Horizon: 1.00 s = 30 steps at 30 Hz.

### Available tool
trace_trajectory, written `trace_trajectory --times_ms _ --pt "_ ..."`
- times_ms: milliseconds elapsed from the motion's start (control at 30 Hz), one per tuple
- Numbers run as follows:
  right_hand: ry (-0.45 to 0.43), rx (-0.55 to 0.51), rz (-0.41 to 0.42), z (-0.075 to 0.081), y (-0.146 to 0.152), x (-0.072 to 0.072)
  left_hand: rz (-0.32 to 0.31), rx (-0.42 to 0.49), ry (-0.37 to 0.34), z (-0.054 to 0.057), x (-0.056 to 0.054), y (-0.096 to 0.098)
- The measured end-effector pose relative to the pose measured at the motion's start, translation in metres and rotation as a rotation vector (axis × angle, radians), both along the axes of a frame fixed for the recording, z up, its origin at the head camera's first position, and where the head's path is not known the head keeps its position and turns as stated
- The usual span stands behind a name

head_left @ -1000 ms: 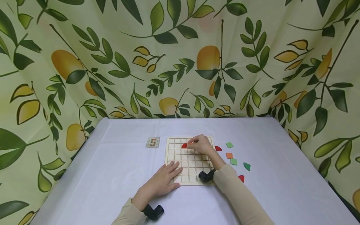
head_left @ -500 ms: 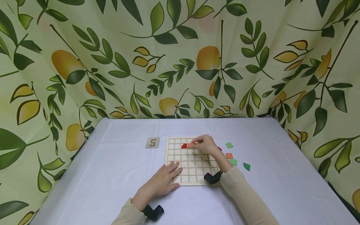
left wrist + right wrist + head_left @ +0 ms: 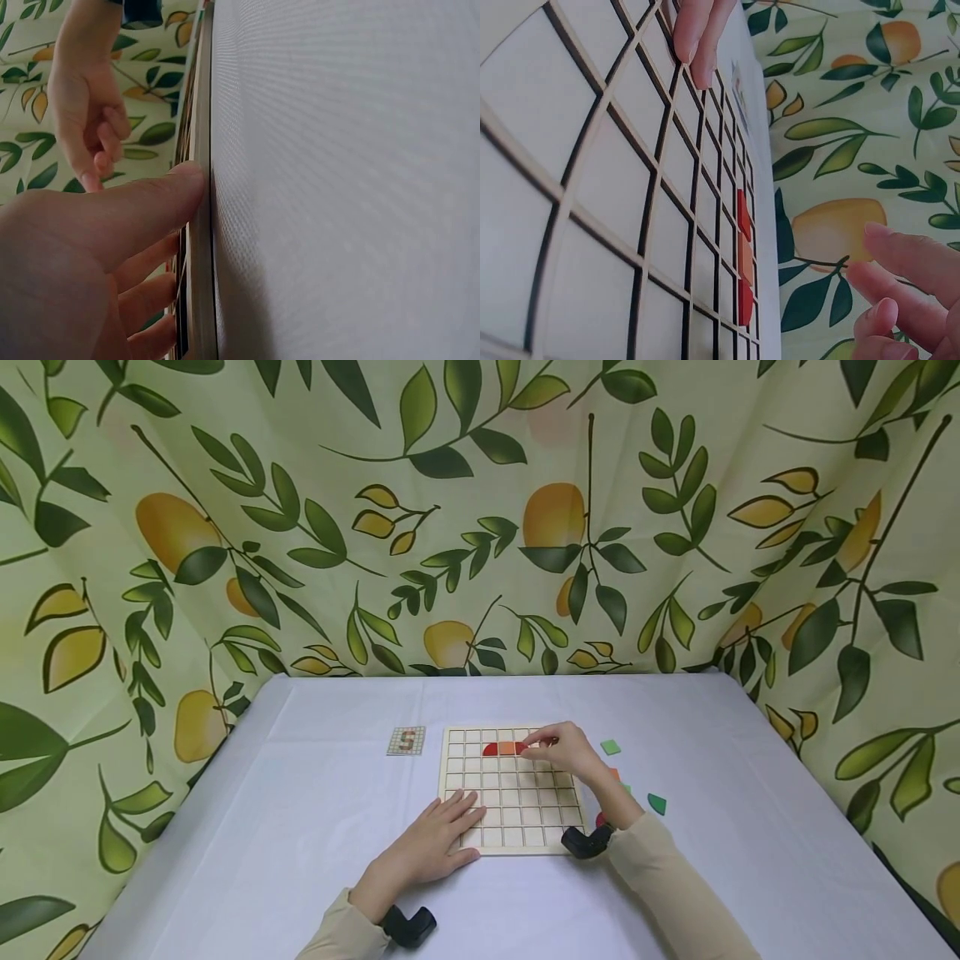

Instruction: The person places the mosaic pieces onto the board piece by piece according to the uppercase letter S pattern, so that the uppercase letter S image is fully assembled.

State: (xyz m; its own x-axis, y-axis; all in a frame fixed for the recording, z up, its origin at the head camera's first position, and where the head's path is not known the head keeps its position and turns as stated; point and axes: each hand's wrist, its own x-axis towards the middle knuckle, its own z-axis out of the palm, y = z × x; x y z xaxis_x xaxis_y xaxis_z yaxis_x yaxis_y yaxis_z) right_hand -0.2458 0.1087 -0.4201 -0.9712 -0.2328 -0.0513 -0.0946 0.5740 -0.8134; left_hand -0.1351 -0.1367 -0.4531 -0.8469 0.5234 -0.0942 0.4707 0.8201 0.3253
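A wooden grid board [image 3: 512, 837] lies on the white table. In one of its upper rows sit a red curved piece [image 3: 490, 749], an orange square [image 3: 506, 748] and another red curved piece [image 3: 521, 747], side by side. My right hand [image 3: 564, 752] hovers just right of this row. In the right wrist view its loosely bent fingers [image 3: 907, 262] hold nothing and stand apart from the board. My left hand [image 3: 431, 842] rests on the board's lower left corner with fingers spread; in the left wrist view the thumb [image 3: 150, 210] touches the board's edge.
A small card with an S pattern [image 3: 406, 741] lies left of the board. To the right are a green square [image 3: 611, 747], a green quarter-round piece [image 3: 657, 804], and partly hidden orange [image 3: 616, 773] and red pieces [image 3: 600, 819]. A leaf-print curtain [image 3: 480, 543] stands behind the table.
My right hand has drawn back to the right, uncovering the orange square and then the red piece beside it. Its forearm now covers some loose pieces. The left hand stays put.
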Motion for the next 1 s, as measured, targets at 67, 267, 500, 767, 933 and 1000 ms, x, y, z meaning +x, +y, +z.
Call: trace_trajectory --times_ms 67,267,500,767,933,1000 --pt "-0.010 -0.005 -0.006 0.001 0.004 0.001 0.000 0.001 0.001 -0.001 0.000 0.000" --pt "-0.002 -0.013 0.003 0.005 0.019 0.003 -0.003 0.007 0.008 -0.001 0.000 0.000" --pt "-0.021 -0.015 0.006 0.009 0.036 0.002 0.006 -0.001 0.005 -0.001 -0.001 0.000" --pt "-0.009 0.018 -0.013 0.011 0.057 -0.005 0.000 -0.014 0.017 -0.003 -0.002 -0.001" --pt "-0.004 0.042 -0.024 0.010 0.072 -0.011 -0.001 -0.014 0.013 -0.003 -0.001 -0.001" --pt "-0.011 0.045 -0.030 0.009 0.078 -0.012 -0.004 -0.008 0.010 -0.002 -0.001 -0.001"
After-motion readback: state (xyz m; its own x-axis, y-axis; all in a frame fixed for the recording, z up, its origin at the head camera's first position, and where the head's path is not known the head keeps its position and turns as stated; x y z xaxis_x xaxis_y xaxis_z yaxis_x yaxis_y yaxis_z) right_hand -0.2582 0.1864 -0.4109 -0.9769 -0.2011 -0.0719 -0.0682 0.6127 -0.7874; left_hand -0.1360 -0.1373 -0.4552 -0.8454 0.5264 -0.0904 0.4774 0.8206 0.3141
